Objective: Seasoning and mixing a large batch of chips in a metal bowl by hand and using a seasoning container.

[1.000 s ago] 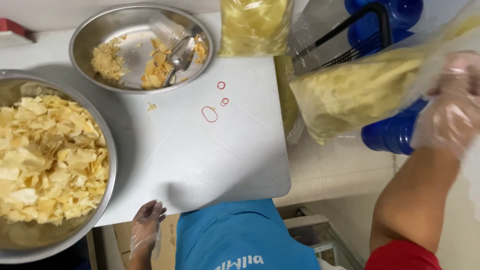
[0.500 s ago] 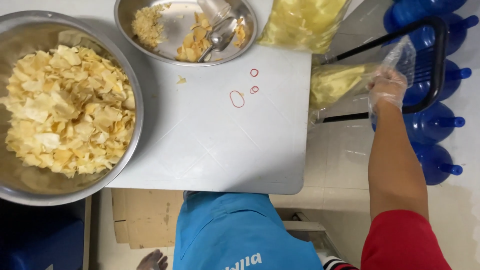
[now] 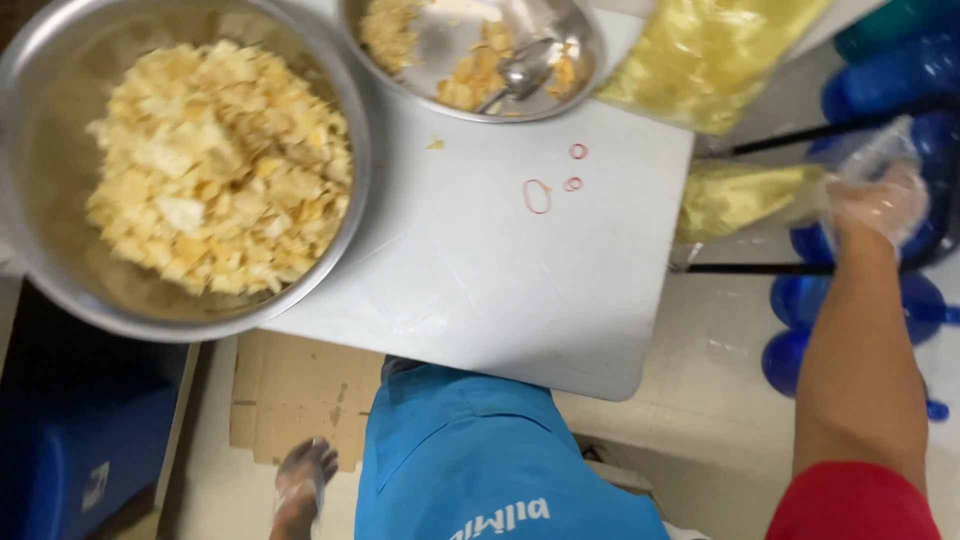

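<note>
Steel is the stuff of the big bowl (image 3: 180,160) at the far left of the white table (image 3: 480,290), heaped with pale yellow chips. Below the table's near edge, beside flattened cardboard (image 3: 300,400) on the floor, the left hand (image 3: 300,485) hangs in a thin clear glove, touching nothing; it is too blurred to say whether it is open or curled. Toward the table's far edge sits a smaller steel bowl (image 3: 470,55) with a few chips and a spoon (image 3: 515,75), and three red rubber bands (image 3: 555,180) lie loose on the tabletop just right of middle. A large filled bag of chips (image 3: 710,55) stands at the table's far right corner. Off the table's right edge, the gloved right hand (image 3: 880,205) is closed around the gathered neck of a clear bag of chips (image 3: 745,198), which it holds in the air, long axis level, its filled end pointing back at the table. This hand is by far the nearer to the bag. Black bars (image 3: 790,268) of a rack cross under and behind the bag, with blue water bottles (image 3: 880,90) beyond.
</note>
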